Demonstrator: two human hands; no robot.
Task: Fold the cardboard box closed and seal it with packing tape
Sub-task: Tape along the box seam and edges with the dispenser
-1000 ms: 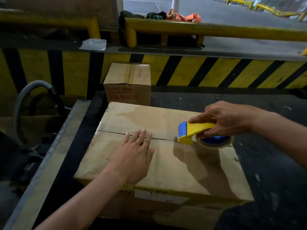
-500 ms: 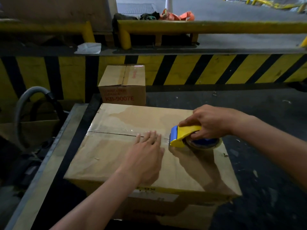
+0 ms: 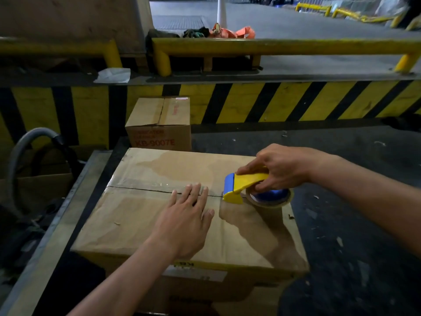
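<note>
My left hand (image 3: 184,222) has slid along the cardboard box (image 3: 159,224) seam, flat and open; my right hand (image 3: 280,169), clamped on the tape dispenser (image 3: 243,185), has barely moved, so taping continues

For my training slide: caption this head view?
Right hand runs tape dispenser along box seam; left hand presses flaps.
</note>
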